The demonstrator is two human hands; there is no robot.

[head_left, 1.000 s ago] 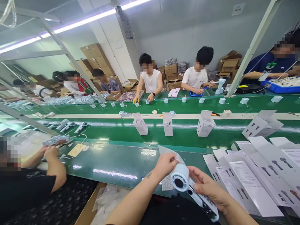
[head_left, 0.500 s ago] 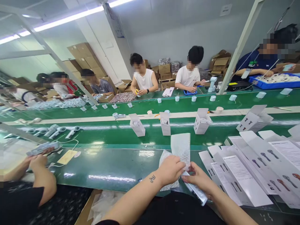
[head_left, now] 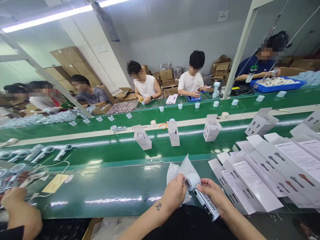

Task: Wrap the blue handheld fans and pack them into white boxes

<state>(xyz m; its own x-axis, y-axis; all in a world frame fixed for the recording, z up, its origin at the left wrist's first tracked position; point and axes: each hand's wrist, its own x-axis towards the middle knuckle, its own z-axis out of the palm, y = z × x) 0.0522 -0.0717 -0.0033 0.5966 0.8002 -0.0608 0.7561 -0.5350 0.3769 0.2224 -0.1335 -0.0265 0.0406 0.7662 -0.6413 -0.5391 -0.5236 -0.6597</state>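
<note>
A light blue handheld fan [head_left: 205, 202] is between my hands, its handle slanting down to the right with lettering on it. My right hand [head_left: 213, 193] grips it near the neck, thumb on top. At the fan's round head, my left hand [head_left: 175, 192] is closed on a whitish translucent pouch [head_left: 188, 166], which stands up behind the head. Whether the head is inside or only against the pouch I cannot tell. More of the same pouch material [head_left: 172, 171] lies under and beside my left hand on the green bench.
Unfolded printed cartons [head_left: 252, 180] lie in a pile at the right. Open white boxes [head_left: 212, 130] stand on the green belt [head_left: 117, 143] ahead. At the left, a co-worker's hand [head_left: 15, 196] is near several fans [head_left: 42, 154] and a yellow card [head_left: 55, 183]. Other people sit opposite.
The pouch, upright and flat before, is now a pointed shape behind the fan head. The fan has turned, so its round head and lettered handle show. My view has shifted right.
</note>
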